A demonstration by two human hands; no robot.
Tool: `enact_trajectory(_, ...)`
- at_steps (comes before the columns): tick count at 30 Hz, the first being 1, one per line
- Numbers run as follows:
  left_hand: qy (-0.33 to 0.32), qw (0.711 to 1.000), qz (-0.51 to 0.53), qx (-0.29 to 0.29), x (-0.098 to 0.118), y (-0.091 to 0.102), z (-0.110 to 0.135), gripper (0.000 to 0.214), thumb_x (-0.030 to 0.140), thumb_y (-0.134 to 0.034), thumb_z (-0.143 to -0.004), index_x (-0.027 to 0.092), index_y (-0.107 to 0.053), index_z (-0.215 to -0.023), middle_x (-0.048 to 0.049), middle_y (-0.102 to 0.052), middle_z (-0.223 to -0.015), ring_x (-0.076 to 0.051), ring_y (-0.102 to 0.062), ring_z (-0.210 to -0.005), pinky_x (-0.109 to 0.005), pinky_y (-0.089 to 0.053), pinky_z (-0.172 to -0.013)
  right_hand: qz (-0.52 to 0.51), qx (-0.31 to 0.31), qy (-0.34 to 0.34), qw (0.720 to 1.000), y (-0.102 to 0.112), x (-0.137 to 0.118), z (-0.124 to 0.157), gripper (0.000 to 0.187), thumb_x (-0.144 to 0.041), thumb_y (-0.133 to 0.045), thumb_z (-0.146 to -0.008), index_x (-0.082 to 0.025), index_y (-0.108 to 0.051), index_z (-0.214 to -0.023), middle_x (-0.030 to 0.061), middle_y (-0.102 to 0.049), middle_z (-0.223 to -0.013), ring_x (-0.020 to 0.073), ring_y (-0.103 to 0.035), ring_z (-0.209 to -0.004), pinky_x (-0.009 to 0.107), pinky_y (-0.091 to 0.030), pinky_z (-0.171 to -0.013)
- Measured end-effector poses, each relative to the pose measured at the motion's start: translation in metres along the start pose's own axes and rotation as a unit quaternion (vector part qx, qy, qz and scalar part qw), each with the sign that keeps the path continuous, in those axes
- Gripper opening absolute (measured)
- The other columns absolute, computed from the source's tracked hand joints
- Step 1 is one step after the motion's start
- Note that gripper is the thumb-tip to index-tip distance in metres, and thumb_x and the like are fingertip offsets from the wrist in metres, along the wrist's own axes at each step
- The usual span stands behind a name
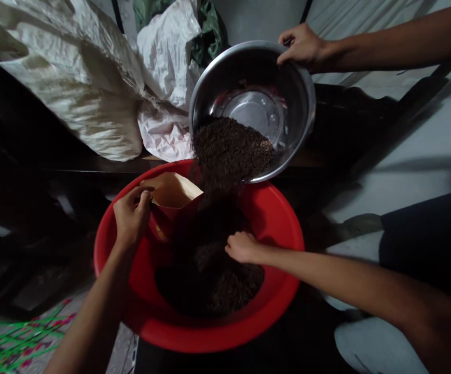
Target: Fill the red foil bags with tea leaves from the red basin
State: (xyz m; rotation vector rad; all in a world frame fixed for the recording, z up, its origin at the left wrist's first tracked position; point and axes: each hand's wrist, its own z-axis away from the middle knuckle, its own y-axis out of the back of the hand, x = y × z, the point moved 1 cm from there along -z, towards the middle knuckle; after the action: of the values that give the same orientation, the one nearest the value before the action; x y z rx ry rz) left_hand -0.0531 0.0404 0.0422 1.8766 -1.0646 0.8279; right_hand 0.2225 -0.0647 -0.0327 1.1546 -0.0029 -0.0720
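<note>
My left hand (pixel 132 213) pinches the rim of a paper bag (pixel 176 191), red outside and pale tan inside. The bag's mouth gapes upward, and its lower part is in shadow. Below it is a big red plastic basin (pixel 282 223) holding dark, crumbly loose material (pixel 236 288). My right hand (pixel 244 246) is low in the basin at this material, fingers curled; whatever they grip is hidden in the dark. Above, another person's hand (pixel 303 47) grips the rim of a tilted steel bowl (pixel 258 106), and the same dark material (pixel 233 148) pours from it into the basin.
White woven sacks (pixel 81 78) and a pinkish-white sack (pixel 166 132) lean on a dark ledge behind the basin. Green cloth (pixel 212 36) shows behind them. Green strands with pink bits (pixel 23 337) lie at lower left. Another person's dark clothing (pixel 431 239) is at the right.
</note>
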Motion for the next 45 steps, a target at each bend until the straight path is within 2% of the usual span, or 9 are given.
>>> enact_trajectory(10,0.003,1.000,-0.008,0.008,0.000,0.002,0.001,0.042,0.042,-0.053,-0.081,0.017,-0.080,-0.100,-0.0048,-0.076,-0.083,-0.019,-0.068,-0.071,-0.027,-0.054,-0.065,0.021,0.127,0.044,0.991,0.037,0.012,0.000,0.043,-0.035,-0.038,-0.107,-0.018,-0.076,-0.119,0.0168,-0.078,-0.110,0.0313,-0.075,-0.102,0.040,-0.054,-0.092)
enact_trajectory(15,-0.002,1.000,-0.012,-0.001,-0.005,0.002,0.001,0.044,0.044,-0.052,-0.084,0.016,-0.080,-0.102,-0.0069,-0.078,-0.092,-0.020,-0.070,-0.076,-0.027,-0.055,-0.065,0.040,0.309,0.176,0.934,0.066,0.018,0.006,0.040,-0.029,-0.037,-0.107,-0.017,-0.074,-0.116,0.0154,-0.073,-0.116,0.0298,-0.062,-0.121,0.041,-0.048,-0.107)
enact_trajectory(18,-0.010,1.000,-0.018,0.004,-0.008,0.002,0.000,0.044,0.045,-0.052,-0.086,0.016,-0.081,-0.103,-0.0071,-0.079,-0.091,-0.020,-0.069,-0.074,-0.028,-0.054,-0.067,0.017,0.435,0.116,0.893,0.103,0.034,-0.021,0.044,-0.030,-0.043,-0.104,-0.016,-0.062,-0.141,0.0174,-0.053,-0.153,0.0338,-0.037,-0.150,0.051,-0.039,-0.121)
enact_trajectory(22,-0.018,1.000,-0.022,0.007,-0.007,0.003,-0.002,0.042,0.043,-0.053,-0.085,0.016,-0.082,-0.099,-0.0053,-0.078,-0.084,-0.020,-0.070,-0.073,-0.028,-0.054,-0.070,-0.089,0.448,-0.046,0.888,0.133,0.052,-0.085,0.063,-0.040,-0.044,-0.105,-0.013,-0.038,-0.162,0.0179,-0.009,-0.177,0.0435,-0.001,-0.163,0.071,-0.027,-0.124)
enact_trajectory(25,-0.019,1.000,-0.022,0.003,-0.006,0.004,-0.001,0.042,0.043,-0.052,-0.085,0.016,-0.081,-0.099,-0.0050,-0.079,-0.086,-0.020,-0.071,-0.076,-0.028,-0.054,-0.071,-0.137,0.381,-0.061,0.912,0.115,0.046,-0.115,0.062,-0.044,-0.038,-0.109,-0.017,-0.037,-0.164,0.0161,-0.013,-0.178,0.0423,-0.014,-0.162,0.068,-0.032,-0.122)
enact_trajectory(30,-0.006,1.000,-0.006,-0.001,-0.008,0.005,0.000,0.044,0.048,-0.053,-0.086,0.016,-0.080,-0.099,-0.0064,-0.080,-0.091,-0.023,-0.073,-0.083,-0.030,-0.056,-0.071,-0.134,0.364,0.052,0.920,0.078,0.034,-0.115,0.049,-0.043,-0.042,-0.109,-0.025,-0.055,-0.152,0.0114,-0.057,-0.154,0.0310,-0.055,-0.138,0.050,-0.042,-0.119)
enact_trajectory(36,-0.009,1.000,-0.002,-0.012,-0.008,0.005,-0.002,0.042,0.048,-0.054,-0.086,0.018,-0.080,-0.098,-0.0057,-0.080,-0.094,-0.024,-0.074,-0.085,-0.031,-0.057,-0.074,-0.166,0.404,0.091,0.895,0.114,0.029,-0.153,0.046,-0.030,-0.042,-0.108,-0.019,-0.059,-0.149,0.0145,-0.059,-0.153,0.0284,-0.050,-0.145,0.048,-0.035,-0.125)
enact_trajectory(41,-0.003,1.000,-0.005,-0.014,-0.011,0.007,-0.001,0.043,0.050,-0.053,-0.088,0.019,-0.080,-0.099,-0.0050,-0.080,-0.091,-0.023,-0.073,-0.081,-0.031,-0.057,-0.073,-0.159,0.360,0.183,0.901,0.089,0.007,-0.153,0.030,-0.036,-0.051,-0.108,-0.027,-0.076,-0.122,0.0044,-0.075,-0.124,0.0183,-0.068,-0.117,0.030,-0.050,-0.107)
enact_trajectory(45,-0.007,1.000,-0.003,-0.020,-0.013,0.006,-0.002,0.044,0.051,-0.053,-0.087,0.018,-0.080,-0.099,-0.0063,-0.081,-0.096,-0.025,-0.075,-0.087,-0.032,-0.058,-0.077,-0.166,0.420,0.131,0.883,0.068,0.036,-0.137,0.042,-0.027,-0.040,-0.108,-0.017,-0.067,-0.139,0.0171,-0.066,-0.142,0.0310,-0.054,-0.140,0.055,-0.035,-0.124)
